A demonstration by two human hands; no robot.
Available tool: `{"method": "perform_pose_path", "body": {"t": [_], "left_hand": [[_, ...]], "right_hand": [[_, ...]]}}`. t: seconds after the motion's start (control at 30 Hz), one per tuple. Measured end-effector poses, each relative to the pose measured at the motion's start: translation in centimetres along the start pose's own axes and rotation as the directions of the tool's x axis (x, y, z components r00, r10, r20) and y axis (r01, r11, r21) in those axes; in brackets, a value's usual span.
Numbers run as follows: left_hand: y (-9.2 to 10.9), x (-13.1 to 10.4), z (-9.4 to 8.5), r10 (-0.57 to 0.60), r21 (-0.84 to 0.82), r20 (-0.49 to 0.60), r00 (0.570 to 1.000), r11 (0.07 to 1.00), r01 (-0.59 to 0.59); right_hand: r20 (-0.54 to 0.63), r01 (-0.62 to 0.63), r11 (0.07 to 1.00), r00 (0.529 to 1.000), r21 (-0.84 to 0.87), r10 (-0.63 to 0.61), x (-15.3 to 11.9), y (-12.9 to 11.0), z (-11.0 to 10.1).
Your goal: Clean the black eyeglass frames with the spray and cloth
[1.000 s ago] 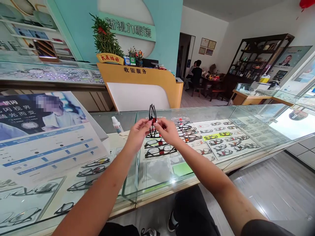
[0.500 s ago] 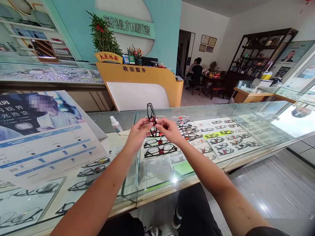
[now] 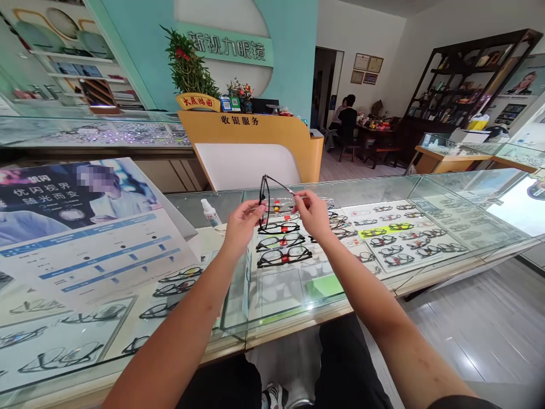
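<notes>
Dark-framed glasses (image 3: 264,199) are held up above the glass display counter, between my two hands. My left hand (image 3: 243,224) pinches the frame at its left side. My right hand (image 3: 312,211) has its fingers closed round the end of one temple arm, which stretches out to the right. Below my hands, black glasses with red tags (image 3: 284,257) lie in a column on the counter. A white spray bottle (image 3: 210,212) stands just left of my left hand.
A large printed sign (image 3: 85,227) leans on the counter at the left. More glasses (image 3: 392,238) lie in rows at the right. Behind the counter is an orange reception desk (image 3: 251,128). Two people (image 3: 347,119) sit at a table at the back.
One temple arm of the glasses now points out to the right, with my right hand at its end. My hands have moved apart. The view has shifted slightly left.
</notes>
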State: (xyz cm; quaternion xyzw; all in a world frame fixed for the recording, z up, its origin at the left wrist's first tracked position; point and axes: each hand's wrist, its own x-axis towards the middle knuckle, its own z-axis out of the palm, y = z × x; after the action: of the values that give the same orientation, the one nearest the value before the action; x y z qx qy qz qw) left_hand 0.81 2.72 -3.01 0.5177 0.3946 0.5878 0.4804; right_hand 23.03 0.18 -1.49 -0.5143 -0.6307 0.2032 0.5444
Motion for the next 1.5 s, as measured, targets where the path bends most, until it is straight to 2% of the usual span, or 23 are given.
{"method": "perform_pose_path", "body": {"t": [0.13, 0.27, 0.5, 0.63, 0.77, 0.83, 0.97, 1.13, 1.27, 1.37, 1.5], "left_hand": [[-0.2, 0.1, -0.1, 0.021, 0.042, 0.002, 1.0, 0.999, -0.021], [-0.7, 0.2, -0.2, 0.029, 0.064, 0.036, 0.999, 0.997, -0.031], [-0.7, 0.2, 0.1, 0.001, 0.042, 0.067, 0.998, 0.999, -0.003], [-0.1, -0.1, 0.4, -0.003, 0.022, 0.094, 0.996, 1.0, 0.001], [-0.2, -0.2, 0.5, 0.048, 0.043, 0.151, 0.987, 0.998, -0.055], [-0.5, -0.3, 0.4, 0.078, 0.057, 0.206, 0.975, 0.994, -0.092], [-1.0, -0.3, 0.5, 0.1, 0.072, 0.274, 0.956, 0.99, -0.124], [-1.3, -0.4, 0.5, 0.11, 0.08, 0.241, 0.964, 0.988, -0.132], [-1.7, -0.2, 0.3, 0.105, 0.107, 0.201, 0.974, 0.986, -0.129], [-1.9, 0.0, 0.3, 0.106, 0.112, 0.168, 0.98, 0.986, -0.126], [-1.3, 0.0, 0.3, 0.087, 0.037, 0.118, 0.989, 0.995, -0.092]], "right_hand": [[-0.129, 0.021, 0.993, 0.991, -0.118, -0.036, 0.4, 0.1, -1.1], [-0.153, 0.08, 0.971, 0.981, -0.227, -0.116, 0.6, 0.2, -1.5], [-0.166, 0.139, 0.984, 0.974, -0.109, -0.156, 0.3, -0.1, -1.5], [-0.102, 0.159, 0.981, 0.98, -0.11, -0.17, -0.2, -0.6, -1.2], [0.089, 0.201, 0.977, 0.977, -0.077, -0.194, -0.9, -0.8, -0.2], [0.149, 0.188, 0.981, 0.972, -0.042, -0.18, -1.1, -0.6, 0.4], [0.161, 0.157, 0.987, 0.974, 0.022, -0.158, -1.0, 0.2, 1.3], [0.076, 0.149, 0.988, 0.986, 0.037, -0.151, -0.8, 1.1, 1.7], [0.022, 0.145, 0.989, 0.989, -0.041, -0.144, -0.8, 1.7, 1.9], [-0.009, 0.205, 0.969, 0.978, -0.139, -0.209, -0.8, 2.1, 1.9], [-0.049, 0.282, 0.913, 0.95, -0.294, -0.309, -0.5, 2.3, 1.4]]}}
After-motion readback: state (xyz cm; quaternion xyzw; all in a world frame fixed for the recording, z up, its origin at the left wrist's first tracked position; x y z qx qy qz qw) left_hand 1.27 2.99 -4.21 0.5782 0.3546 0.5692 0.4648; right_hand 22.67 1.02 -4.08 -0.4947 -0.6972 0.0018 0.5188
